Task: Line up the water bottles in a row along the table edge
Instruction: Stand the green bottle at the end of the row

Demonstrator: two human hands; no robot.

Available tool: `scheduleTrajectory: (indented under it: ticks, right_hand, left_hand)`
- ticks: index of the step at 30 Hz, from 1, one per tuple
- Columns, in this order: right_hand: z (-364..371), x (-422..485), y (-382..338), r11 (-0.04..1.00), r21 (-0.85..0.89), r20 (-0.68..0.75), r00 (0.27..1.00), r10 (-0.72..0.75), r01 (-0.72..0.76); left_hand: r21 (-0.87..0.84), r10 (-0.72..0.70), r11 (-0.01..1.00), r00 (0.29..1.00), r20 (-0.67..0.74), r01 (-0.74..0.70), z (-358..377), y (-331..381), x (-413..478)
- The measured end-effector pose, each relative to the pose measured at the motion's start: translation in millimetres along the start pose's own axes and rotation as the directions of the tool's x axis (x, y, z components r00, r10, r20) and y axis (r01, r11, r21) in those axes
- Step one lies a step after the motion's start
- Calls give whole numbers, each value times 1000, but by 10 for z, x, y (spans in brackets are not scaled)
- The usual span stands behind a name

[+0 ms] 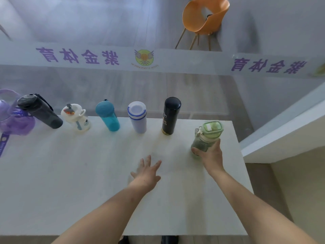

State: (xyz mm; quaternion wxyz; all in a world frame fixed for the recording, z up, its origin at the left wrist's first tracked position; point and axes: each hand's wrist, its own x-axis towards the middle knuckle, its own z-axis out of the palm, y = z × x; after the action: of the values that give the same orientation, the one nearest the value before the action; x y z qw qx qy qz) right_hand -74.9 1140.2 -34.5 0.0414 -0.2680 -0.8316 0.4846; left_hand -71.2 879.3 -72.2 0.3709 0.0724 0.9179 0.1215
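Currently the green bottle (207,136) stands upright near the table's right far corner, gripped low on its body by the right hand (210,154), fingers wrapped around it. It sits at the right end of the row, slightly nearer the person than the others. Leftward along the far edge stand the black flask (170,116), the white bottle (137,117), the teal bottle (108,115), the small white cup (76,117), the dark grey bottle (40,110) and the purple bottle (12,117), each apart from its neighbour except the last two, which overlap in view. The black flask carries a label, too small to read.

The left hand (146,173) is open, fingers spread, over the bare table (70,182), holding nothing.

Beyond the table, a glass partition bears mirrored purple lettering (77,56), "紫金体育", and a round winged logo (144,57). An orange chair (204,18) stands behind the glass.
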Motion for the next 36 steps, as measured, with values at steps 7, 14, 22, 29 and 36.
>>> scheduleTrajectory:
  ticks: [7,14,22,29,36]
  right_hand:
    - [103,141,183,992,124,-5,999,-36,36]
    - [74,173,289,988,157,2,1000,-2,1]
    - [161,150,418,995,99,74,997,-37,30]
    - [212,279,362,994,102,15,999,-47,46]
    - [267,588,265,996,38,-24,996,-86,86]
  left_hand:
    - [66,-32,997,999,-36,34,8,276,297]
    - [88,-62,994,998,5,61,-10,281,373]
    - [76,-70,995,997,17,68,-15,288,384]
    - [68,-73,995,997,30,71,-25,281,414]
    - [65,-76,995,997,27,74,-14,255,426]
